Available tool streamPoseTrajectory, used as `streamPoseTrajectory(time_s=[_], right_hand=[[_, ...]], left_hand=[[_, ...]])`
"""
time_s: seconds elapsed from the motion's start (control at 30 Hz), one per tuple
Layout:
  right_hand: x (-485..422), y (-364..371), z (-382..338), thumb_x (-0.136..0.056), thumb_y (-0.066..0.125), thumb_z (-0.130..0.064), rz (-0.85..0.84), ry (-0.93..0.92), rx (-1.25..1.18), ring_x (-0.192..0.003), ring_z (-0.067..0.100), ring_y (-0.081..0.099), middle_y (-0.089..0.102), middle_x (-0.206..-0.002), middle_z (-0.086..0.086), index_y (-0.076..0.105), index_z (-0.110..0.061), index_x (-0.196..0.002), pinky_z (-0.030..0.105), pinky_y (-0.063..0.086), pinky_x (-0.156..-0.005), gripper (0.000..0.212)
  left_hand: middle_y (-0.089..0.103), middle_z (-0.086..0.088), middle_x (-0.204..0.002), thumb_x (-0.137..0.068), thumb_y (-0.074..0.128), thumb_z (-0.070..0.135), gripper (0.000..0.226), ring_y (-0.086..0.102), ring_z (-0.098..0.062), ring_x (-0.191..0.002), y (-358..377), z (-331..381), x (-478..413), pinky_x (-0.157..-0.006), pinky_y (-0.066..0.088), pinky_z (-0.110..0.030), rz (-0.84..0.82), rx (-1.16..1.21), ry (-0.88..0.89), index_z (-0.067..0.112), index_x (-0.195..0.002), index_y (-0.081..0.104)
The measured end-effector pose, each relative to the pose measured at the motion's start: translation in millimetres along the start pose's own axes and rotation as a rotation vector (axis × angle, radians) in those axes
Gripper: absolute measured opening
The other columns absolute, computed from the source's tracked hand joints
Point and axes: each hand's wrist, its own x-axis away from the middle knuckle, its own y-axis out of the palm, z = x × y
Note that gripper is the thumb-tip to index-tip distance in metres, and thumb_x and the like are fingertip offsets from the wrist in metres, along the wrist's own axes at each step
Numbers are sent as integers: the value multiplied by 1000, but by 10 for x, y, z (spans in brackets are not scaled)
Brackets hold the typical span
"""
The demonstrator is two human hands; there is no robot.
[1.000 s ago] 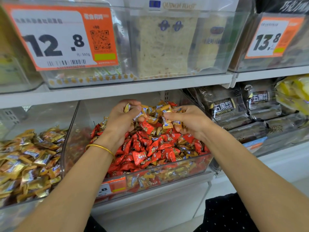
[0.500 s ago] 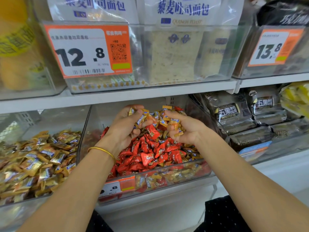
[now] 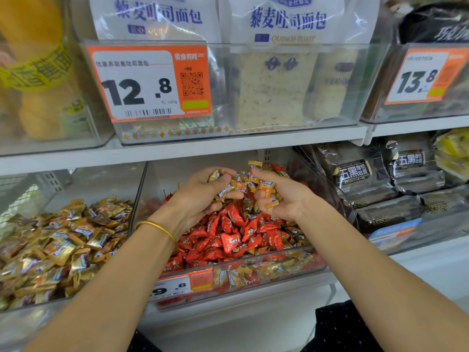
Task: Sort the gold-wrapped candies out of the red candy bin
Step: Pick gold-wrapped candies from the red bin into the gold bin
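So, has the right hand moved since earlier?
Yes. Against the orange price tag on the clear plastic bin, the right hand shifted left, toward the left hand.

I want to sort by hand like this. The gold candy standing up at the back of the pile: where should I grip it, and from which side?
Pinch the gold candy by its upper edge, coming from above. It stands upright on the heap in the red candy bin, so likely only that edge is free; its lower part is hidden.

Left hand (image 3: 203, 193) and right hand (image 3: 284, 199) have seemingly scooped gold-wrapped candies (image 3: 245, 185) upward.
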Motion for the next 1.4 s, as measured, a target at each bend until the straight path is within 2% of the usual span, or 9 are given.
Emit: streamPoseTrajectory(time_s=[0.53, 0.73, 0.83, 0.9, 0.97, 1.03, 1.07, 1.2, 1.4], right_hand=[[385, 567, 261, -79, 68, -18, -149, 55, -204, -35, 7, 41, 52, -53, 2, 54, -10, -69, 13, 28, -32, 19], [545, 1387, 702, -80, 70, -15, -229, 62, 72, -37, 10, 44, 55, -60, 7, 61, -8, -70, 13, 30, -32, 15], [400, 1913, 926, -81, 73, -15, -201, -16, 295, -45, 13, 48, 54, -66, 9, 59, -7, -78, 15, 34, -35, 16], [267, 2213, 1025, -83, 71, -18, -198, 11, 480, -64, 17, 54, 56, -88, 11, 59, -9, -91, 20, 43, -42, 17], [166, 2402, 1079, -84, 70, -25, -217, 123, 624, -102, 27, 52, 46, -128, 10, 57, -11, -109, 33, 55, -70, 31], [90, 2477, 1083, -84, 66, -37, -241, 167, 660, -132, 39, 32, 22, -152, 7, 46, -18, -132, 55, 48, -90, 56], [60, 2481, 1068, -86, 63, -41, -250, 166, 630, -137, 43, 22, 13, -156, 6, 35, -22, -142, 63, 44, -92, 65], [20, 2381, 983, -97, 50, -28, -296, 147, 456, -138, 46, 19, 13, -158, 4, 25, -22, -148, 63, 44, -90, 57], [287, 1685, 581, -92, 42, 9, -361, -36, 413, -112, 40, 56, 51, -127, 22, 53, 3, -117, 41, 57, -78, 28]], left_hand=[[68, -7, -74, -94, 49, 4, 12, 59, -9, -40, -372, 156, 541, -30, 21, -14, 57, 88, -24, 11, -101, 56], [70, -14, -85, -92, 51, 5, 15, 70, -16, -59, -1248, 242, 1170, -29, 21, -13, 138, 54, -74, 11, -105, 56], [66, -14, -81, -95, 47, 7, 9, 65, -12, -46, -1634, 148, 1320, -29, 28, -11, 298, 119, -72, 12, -98, 54], [62, -6, -81, -97, 47, 19, 10, 64, -10, -52, -1811, 49, 1289, -38, 42, -15, 434, 166, -32, 15, -94, 55], [67, -4, -101, -94, 46, 47, 36, 67, -14, -83, -1936, -18, 1246, -71, 52, -27, 493, 241, -2, 17, -111, 57], [43, -5, -144, -84, 41, 69, 71, 43, -23, -131, -2072, -80, 1213, -110, 29, -45, 497, 293, -15, 22, -137, 43], [29, -4, -153, -84, 36, 70, 75, 28, -25, -140, -2109, -83, 1212, -115, 16, -49, 494, 292, -5, 24, -143, 36], [29, -4, -153, -97, 22, 50, 57, 20, -27, -142, -2105, -43, 1207, -117, 9, -45, 495, 184, 35, 21, -145, 33], [61, 0, -122, -94, 47, 11, 24, 58, -12, -113, -1742, 52, 1159, -100, 45, -30, 421, -121, 191, 22, -109, 61]])
